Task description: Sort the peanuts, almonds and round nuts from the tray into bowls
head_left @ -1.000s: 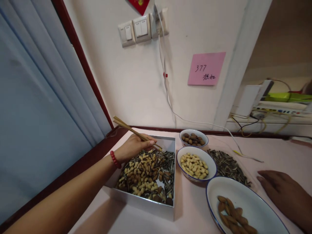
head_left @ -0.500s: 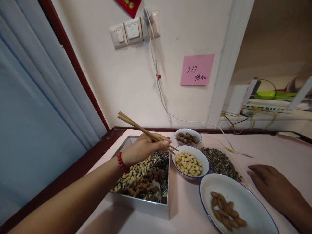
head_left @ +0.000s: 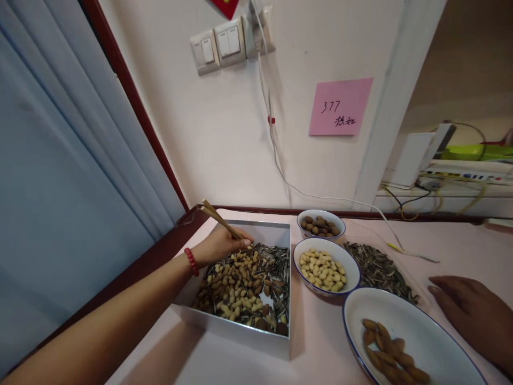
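Observation:
My left hand, with a red bead bracelet at the wrist, is closed round a pair of wooden chopsticks. It hovers over the far left part of a silvery box; the chopstick tips are hidden by the hand and box contents. Inside the box lie mixed peanuts, striped sunflower seeds and brown nuts. Right of the box stands a bowl of peanuts. My right hand lies on the table at the right edge, fingers stretched out, holding nothing, near a heap of sunflower seeds.
A small bowl of round brown nuts stands at the back. An oval dish with almonds is at front right. A white cable runs down the wall onto the table. A blue curtain hangs at left.
My left hand has moved with the chopsticks from the peanut bowl's rim back over the box and lower. The view has shifted slightly; my right hand stays on the table.

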Demonstrator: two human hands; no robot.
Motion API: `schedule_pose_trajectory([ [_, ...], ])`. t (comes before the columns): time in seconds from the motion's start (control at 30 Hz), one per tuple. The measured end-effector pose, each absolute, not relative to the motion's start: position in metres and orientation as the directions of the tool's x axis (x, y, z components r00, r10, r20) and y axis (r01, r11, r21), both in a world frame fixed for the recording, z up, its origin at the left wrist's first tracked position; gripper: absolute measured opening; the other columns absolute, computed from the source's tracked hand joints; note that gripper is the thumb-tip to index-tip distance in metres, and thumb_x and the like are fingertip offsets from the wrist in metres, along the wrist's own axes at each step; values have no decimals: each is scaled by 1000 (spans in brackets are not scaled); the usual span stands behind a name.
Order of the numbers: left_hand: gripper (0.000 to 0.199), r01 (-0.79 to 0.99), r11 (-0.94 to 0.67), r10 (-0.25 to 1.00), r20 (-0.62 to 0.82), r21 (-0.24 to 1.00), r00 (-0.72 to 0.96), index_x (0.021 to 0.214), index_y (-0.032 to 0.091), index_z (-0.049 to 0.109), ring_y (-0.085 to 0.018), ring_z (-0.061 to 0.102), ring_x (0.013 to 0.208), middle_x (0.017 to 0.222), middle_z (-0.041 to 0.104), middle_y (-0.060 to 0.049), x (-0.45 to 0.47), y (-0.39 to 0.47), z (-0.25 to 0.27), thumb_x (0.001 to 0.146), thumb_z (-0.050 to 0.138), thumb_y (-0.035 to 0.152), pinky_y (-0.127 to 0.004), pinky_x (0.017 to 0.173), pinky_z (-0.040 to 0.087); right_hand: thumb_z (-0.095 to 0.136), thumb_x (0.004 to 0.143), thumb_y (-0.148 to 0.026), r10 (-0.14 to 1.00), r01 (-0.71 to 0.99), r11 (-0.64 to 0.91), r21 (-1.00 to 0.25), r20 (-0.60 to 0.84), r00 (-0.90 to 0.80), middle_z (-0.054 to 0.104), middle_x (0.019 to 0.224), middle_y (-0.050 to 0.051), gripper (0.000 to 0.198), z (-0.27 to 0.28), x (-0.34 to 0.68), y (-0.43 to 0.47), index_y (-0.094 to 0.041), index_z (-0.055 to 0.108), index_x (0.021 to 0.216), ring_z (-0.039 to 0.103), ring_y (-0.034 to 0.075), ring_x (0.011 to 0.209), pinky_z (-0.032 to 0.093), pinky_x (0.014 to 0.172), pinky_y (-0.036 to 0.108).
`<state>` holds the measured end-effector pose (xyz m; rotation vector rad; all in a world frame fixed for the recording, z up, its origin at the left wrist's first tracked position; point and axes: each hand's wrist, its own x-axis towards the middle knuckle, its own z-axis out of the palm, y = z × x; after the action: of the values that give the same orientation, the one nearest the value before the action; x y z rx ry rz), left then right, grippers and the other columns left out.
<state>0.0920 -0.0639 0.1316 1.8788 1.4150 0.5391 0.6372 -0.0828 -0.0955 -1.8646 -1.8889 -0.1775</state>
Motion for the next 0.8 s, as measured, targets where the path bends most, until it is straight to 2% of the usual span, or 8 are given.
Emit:
schedule_pose_trajectory([
  [0.33, 25, 658, -155, 930, -116, 737, 349, 96, 15, 77, -17, 66, 81, 89, 76, -7, 91, -54, 109, 81, 66, 32, -27, 74, 51, 34, 87, -53, 907, 976, 95, -198, 422, -3, 73, 105, 16, 56, -106, 646, -79, -15, 73, 99, 64, 33, 105, 49, 100, 49],
  [0.53, 22, 698, -136, 937, -138, 703, 322, 90, 15, 76, -19, 66, 84, 88, 76, -8, 97, -56, 107, 81, 66, 32, -28, 77, 50, 34, 88, -54, 892, 977, 109, -184, 451, -14, 73, 107, 15, 55, -116, 654, -78, -16, 72, 101, 63, 33, 108, 49, 100, 50],
  [0.7, 26, 589, -45, 949, -149, 807, 277, 84, 12, 75, -16, 62, 69, 74, 72, -6, 90, -51, 99, 78, 70, 38, -27, 66, 48, 33, 87, -56, 883, 976, 130, -176, 469, -33, 73, 105, 15, 58, -118, 656, -76, -16, 73, 98, 64, 33, 105, 50, 99, 51],
  [0.8, 28, 471, 65, 962, -180, 880, 203, 84, 11, 74, -17, 65, 69, 76, 73, -8, 86, -52, 101, 74, 75, 36, -29, 68, 52, 32, 87, -56, 892, 974, 119, -191, 452, -20, 74, 104, 15, 59, -116, 655, -76, -15, 73, 97, 65, 33, 105, 50, 99, 51],
])
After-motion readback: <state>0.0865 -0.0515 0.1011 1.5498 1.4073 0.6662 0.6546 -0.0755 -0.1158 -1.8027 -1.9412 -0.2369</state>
